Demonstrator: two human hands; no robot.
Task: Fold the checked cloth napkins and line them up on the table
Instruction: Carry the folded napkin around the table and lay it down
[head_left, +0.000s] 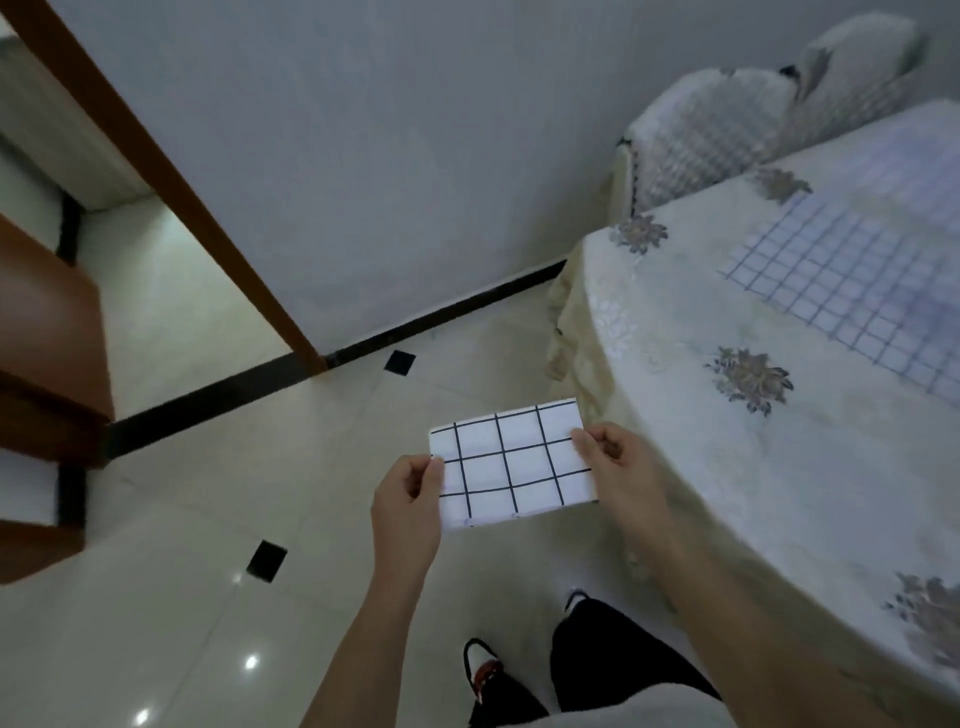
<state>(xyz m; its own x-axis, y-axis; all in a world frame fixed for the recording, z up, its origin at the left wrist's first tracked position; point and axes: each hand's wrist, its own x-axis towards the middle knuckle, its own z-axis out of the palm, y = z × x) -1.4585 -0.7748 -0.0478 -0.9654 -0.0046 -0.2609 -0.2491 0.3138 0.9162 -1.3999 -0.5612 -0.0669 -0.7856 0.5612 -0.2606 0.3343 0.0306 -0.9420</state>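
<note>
A folded napkin is held in the air over the floor, just left of the table. The left hand pinches its left edge and the right hand its right edge, with the fingertips beneath the cloth hidden. A second checked cloth lies flat on the table, blurred and cut off at the right.

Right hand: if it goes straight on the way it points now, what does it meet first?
Apart from the folded napkin in its grip, the way looks free: the right hand points away from the table, over tiled floor toward the black skirting and wall. Depth is unclear.
</note>
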